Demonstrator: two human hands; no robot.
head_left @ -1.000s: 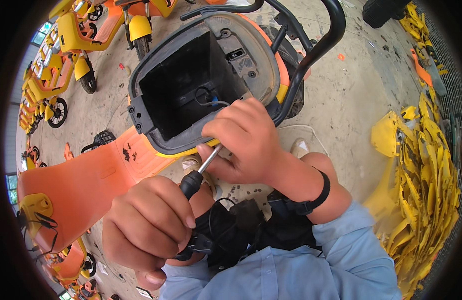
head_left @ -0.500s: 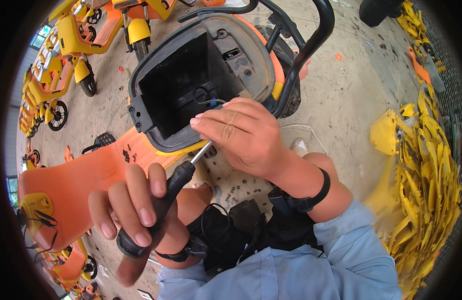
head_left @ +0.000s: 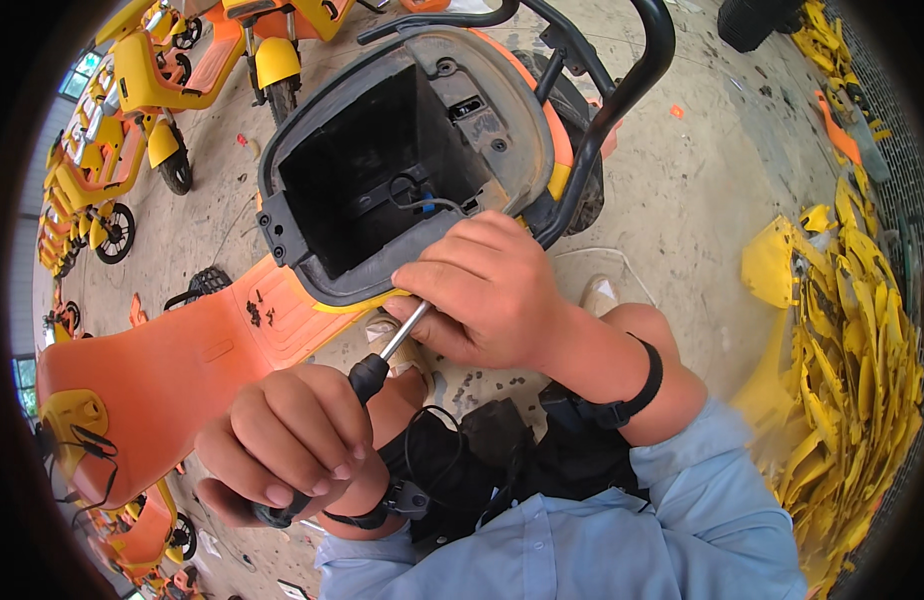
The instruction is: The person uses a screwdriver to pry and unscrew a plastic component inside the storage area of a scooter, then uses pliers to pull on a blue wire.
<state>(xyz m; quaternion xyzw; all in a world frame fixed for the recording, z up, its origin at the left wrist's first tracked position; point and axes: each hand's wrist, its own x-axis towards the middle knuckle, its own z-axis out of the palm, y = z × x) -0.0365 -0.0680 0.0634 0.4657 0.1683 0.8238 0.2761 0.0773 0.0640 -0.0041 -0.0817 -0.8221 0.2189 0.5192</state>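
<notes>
1. Our left hand (head_left: 282, 440) is closed around the black handle of one screwdriver (head_left: 367, 375), low in the centre of the frame.
2. Our right hand (head_left: 482, 290) is closed, pinching the bare metal shaft just above it, at the lower rim of the open black compartment (head_left: 362, 180) of the orange scooter (head_left: 182, 350).
3. The tip is hidden under our right fingers, so we cannot tell whether it sits in a screw.
4. Risk, as we judge it: with the tip unseen, the blade may slip off the screw head and jab the fingers guiding it, or gouge the plastic rim.
5. The loose wire with a blue connector (head_left: 422, 200) lies inside the compartment, near our right hand; a slip could snag it.
6. Counts: one screwdriver, two hands, one open compartment, a row of several yellow scooters (head_left: 102, 150) at upper left, and a pile of yellow panels (head_left: 852, 330) at right, too many to count.
</notes>
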